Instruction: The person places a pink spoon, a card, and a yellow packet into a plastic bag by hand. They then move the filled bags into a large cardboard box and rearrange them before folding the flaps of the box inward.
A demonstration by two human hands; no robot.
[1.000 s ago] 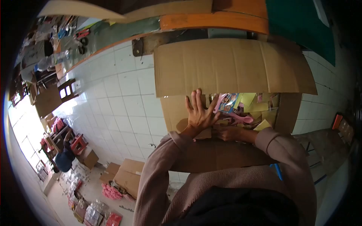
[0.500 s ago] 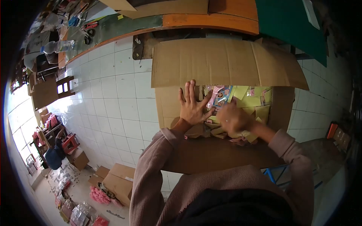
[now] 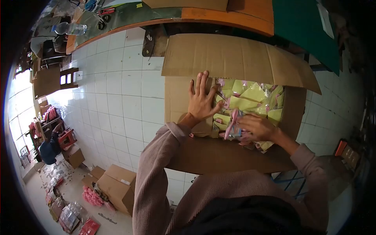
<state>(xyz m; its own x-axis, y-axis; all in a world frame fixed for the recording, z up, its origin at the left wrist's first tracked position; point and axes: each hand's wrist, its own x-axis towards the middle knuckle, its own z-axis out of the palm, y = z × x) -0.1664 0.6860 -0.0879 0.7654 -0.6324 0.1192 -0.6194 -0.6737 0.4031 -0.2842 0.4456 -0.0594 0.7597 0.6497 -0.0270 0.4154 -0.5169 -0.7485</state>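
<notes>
An open cardboard box (image 3: 291, 113) stands in front of me, filled with clear plastic packets holding yellow cards (image 3: 250, 94) and bits of pink. My left hand (image 3: 200, 102) lies with fingers spread on the box's left flap (image 3: 174, 100), its thumb reaching over the contents. Over the near part of the contents, my right hand (image 3: 256, 127) grips a small clear packet (image 3: 234, 128) with pink and blue print, tilted on edge. The fingertips of that hand are partly hidden behind the packet.
A long flap (image 3: 235, 55) stands out on the far side, below a worktable (image 3: 156, 17) with scissors (image 3: 102, 24) and a plastic bottle (image 3: 70, 28). Cartons (image 3: 116, 184), pink material (image 3: 93, 196) and plastic bags (image 3: 70, 215) lie on the tiled floor at left.
The pink-and-blue packet, flat near the far left of the contents before, is now raised on edge in my right hand, closer to me. My left hand stays spread on the flap.
</notes>
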